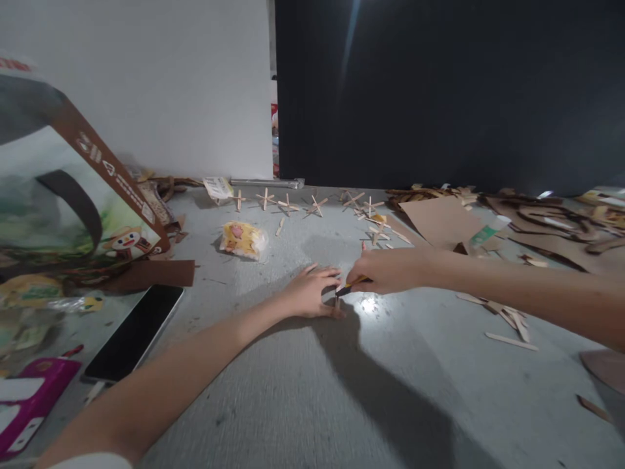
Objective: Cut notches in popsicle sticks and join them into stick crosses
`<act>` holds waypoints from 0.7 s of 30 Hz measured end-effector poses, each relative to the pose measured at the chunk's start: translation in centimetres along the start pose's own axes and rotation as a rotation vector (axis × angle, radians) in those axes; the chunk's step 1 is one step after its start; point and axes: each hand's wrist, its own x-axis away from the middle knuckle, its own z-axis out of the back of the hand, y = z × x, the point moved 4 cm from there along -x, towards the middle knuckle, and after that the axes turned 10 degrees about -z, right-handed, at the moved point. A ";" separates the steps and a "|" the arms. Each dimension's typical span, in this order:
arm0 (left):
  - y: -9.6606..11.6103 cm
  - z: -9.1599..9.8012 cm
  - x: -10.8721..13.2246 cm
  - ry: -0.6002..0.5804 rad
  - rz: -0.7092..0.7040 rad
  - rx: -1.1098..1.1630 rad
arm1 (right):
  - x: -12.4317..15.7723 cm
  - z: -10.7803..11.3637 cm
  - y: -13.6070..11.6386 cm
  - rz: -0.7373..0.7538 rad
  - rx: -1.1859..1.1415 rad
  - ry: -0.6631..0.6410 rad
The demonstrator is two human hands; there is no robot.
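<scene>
My left hand (312, 293) rests on the grey surface, its thumb and forefinger pinning the two ends of a short wooden craft stick (337, 303). The other fingers are spread out beyond it. From the right, my right hand (378, 270) grips a yellow-and-black utility knife (359, 281). The knife's tip points down at the stick, close to my left fingers; whether it is cutting in cannot be seen. Behind the hands stand or lie several small crosses of sticks, one of them a wooden star (317, 206).
Loose sticks (510, 340) lie to the right, below cardboard pieces (442, 220) and a green-labelled bottle (489, 231). A yellow plastic-wrapped packet (243, 240) sits behind my left hand. Leftward are a phone (137, 332), a magenta object (36, 397) and a large printed bag (63, 176).
</scene>
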 end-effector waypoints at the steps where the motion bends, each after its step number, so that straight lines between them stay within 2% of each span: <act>1: 0.0 0.0 0.0 0.005 0.005 0.003 | 0.5 -0.5 0.0 -0.002 -0.006 -0.017; 7: 0.0 -0.1 -0.1 0.019 0.011 0.020 | 1.8 -2.4 -0.7 -0.081 0.195 0.139; 10: -0.1 -0.1 0.0 0.013 0.002 0.025 | 1.1 -1.8 -1.5 -0.067 0.244 0.102; 13: -0.1 0.0 0.0 0.015 -0.024 0.027 | 0.0 -0.4 -1.5 -0.037 0.199 0.048; 16: 0.1 0.1 0.1 0.009 -0.022 0.016 | -0.5 0.3 -0.4 -0.045 0.085 -0.001; 19: 0.3 0.2 0.1 0.004 0.001 0.006 | 0.0 -0.6 1.0 -0.057 -0.090 -0.061; 21: 0.3 0.3 0.1 0.010 0.006 0.010 | 0.7 -1.4 1.4 -0.053 -0.167 -0.016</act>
